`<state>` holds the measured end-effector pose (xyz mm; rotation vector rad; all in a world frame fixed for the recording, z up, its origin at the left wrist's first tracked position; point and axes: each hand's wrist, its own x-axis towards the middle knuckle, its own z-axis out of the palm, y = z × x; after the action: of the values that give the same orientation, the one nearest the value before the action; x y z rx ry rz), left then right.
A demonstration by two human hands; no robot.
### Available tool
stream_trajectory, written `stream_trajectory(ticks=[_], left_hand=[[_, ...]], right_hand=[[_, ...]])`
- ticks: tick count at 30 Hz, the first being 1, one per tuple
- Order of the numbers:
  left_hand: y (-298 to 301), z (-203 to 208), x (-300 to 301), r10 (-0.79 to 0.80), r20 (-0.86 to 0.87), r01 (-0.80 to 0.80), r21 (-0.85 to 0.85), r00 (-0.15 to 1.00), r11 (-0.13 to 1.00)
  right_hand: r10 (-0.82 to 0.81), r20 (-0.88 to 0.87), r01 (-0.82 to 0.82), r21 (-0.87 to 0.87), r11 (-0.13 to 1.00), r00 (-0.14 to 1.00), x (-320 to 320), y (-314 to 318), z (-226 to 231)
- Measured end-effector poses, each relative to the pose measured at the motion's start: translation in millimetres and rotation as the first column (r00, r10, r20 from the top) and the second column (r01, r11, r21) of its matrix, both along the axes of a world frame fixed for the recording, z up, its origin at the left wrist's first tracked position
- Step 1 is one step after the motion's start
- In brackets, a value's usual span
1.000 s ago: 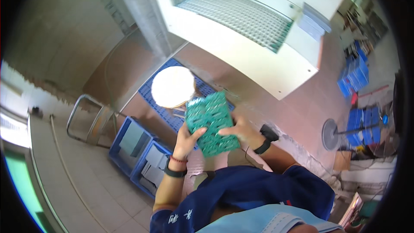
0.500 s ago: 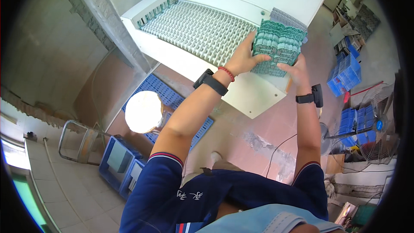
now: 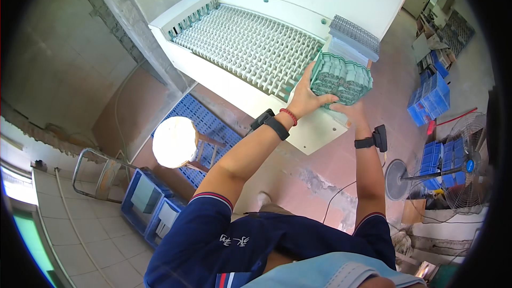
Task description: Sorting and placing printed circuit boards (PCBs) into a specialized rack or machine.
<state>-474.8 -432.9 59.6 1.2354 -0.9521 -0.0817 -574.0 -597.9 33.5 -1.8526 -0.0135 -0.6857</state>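
Both my hands grip a block of stacked green pieces with wavy edges; I cannot make out what the pieces are. My left hand is closed on its left side, with the thumb along the lower edge. Around the lower right corner curls my right hand, its thumb close to the left one. The block is tilted over the right end of a white machine. Just behind it lies a pale blue and grey ridged stack. To the left of my hands spreads the machine's bed of whitish rollers.
A round white-topped stool stands on blue slatted panels at left. Blue crates sit lower left. On the right are more blue crates and a fan. A cable crosses the floor.
Both hands have drawn the green block down toward me and tipped it, so its top shows less. The pale blue and grey stack behind it has come into fuller view.
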Motion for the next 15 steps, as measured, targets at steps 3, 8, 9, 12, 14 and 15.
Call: stream_trajectory(ticks=[3,8,9,12,14,15], left_hand=[[-1,9,4,0.033,-0.055,-0.031,0.041,0.998,0.999],[-1,29,10,0.187,0.013,-0.183,0.288,0.982,0.94],[1,31,21,0.163,0.16,-0.221,0.47,0.973,0.854],[24,54,20,0.047,0.071,-0.085,0.749,0.996,0.657],[44,34,20,0.112,0.226,-0.243,0.72,0.968,0.65],[60,27,19,0.153,0.214,-0.258,0.648,0.965,0.716]], right_hand=[[-0.079,-0.071,0.078,-0.022,0.997,0.994,-1,26,38],[0.172,-0.168,-0.115,0.304,0.946,0.971,4,4,63],[0.188,-0.178,-0.127,0.308,0.943,0.966,6,-3,72],[0.321,-0.422,-0.07,0.511,0.857,0.848,14,-28,93],[0.383,-0.518,-0.112,0.478,0.871,0.765,23,-36,95],[0.405,-0.564,-0.125,0.469,0.874,0.72,26,-44,90]])
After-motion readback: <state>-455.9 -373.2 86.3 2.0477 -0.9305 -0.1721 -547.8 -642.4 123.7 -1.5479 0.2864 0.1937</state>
